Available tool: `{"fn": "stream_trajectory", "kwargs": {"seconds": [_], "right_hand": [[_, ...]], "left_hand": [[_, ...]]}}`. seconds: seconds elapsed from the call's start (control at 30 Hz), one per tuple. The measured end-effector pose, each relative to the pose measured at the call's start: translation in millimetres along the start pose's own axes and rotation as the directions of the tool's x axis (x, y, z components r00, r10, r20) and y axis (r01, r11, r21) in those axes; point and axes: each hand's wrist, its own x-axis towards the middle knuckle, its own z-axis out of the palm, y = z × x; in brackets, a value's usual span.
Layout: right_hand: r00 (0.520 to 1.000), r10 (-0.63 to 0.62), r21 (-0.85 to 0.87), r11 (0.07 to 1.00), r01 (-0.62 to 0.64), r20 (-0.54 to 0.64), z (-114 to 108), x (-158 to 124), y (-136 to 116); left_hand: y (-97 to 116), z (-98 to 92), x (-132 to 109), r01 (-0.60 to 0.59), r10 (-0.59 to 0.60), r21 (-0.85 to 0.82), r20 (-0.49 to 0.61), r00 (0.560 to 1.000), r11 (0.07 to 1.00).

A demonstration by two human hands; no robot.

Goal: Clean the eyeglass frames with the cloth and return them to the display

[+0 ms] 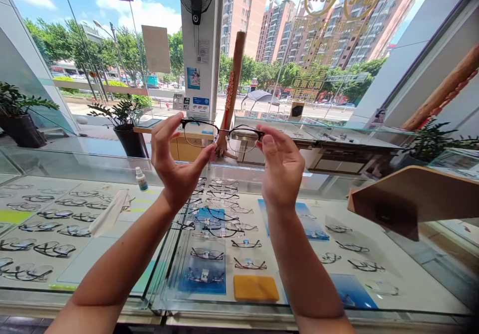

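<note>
I hold a pair of black-rimmed glasses [223, 135] up at chest height over a glass display counter [337, 294]. My left hand [175, 160] pinches the frame's left end between thumb and fingertips. My right hand [281, 167] grips the right end by the hinge, fingers curled. The lenses face away from me toward the shop window. Both arms reach up from the lower edge of the view.
Several glasses frames lie in rows inside the counter. On its top sit a small white dropper bottle [141, 179], a folded white cloth [110, 213] and a yellow cloth [256, 288]. A wooden stand [407, 199] juts in at right. Potted plants [125, 122] stand behind.
</note>
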Motion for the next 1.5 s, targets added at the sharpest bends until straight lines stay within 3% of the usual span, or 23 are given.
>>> {"fn": "stream_trajectory", "kwargs": {"seconds": [0.2, 0.47, 0.93, 1.3, 1.5], "right_hand": [[0.997, 0.082, 0.030, 0.996, -0.082, -0.014, -5, 3, 4], [0.989, 0.147, -0.008, 0.989, -0.147, 0.027, -9, 6, 10], [0.984, 0.152, 0.110, 0.981, -0.161, 0.089, -8, 5, 4], [0.987, 0.120, 0.070, 0.989, -0.128, 0.104, -8, 5, 5], [0.986, 0.115, 0.025, 0.993, -0.119, 0.123, -9, 7, 8]], "left_hand": [[-3, 2.0, 0, 0.095, -0.088, -0.083, 0.090, 0.992, 0.992], [0, 4.6, 0, 0.202, -0.186, -0.156, 0.113, 0.976, 0.967], [2, 6.9, -1, 0.234, -0.205, -0.203, 0.154, 0.967, 0.951], [4, 6.2, 0, 0.228, -0.202, -0.178, 0.153, 0.967, 0.957], [1, 6.7, 2, 0.279, -0.235, -0.283, 0.179, 0.955, 0.918]]}}
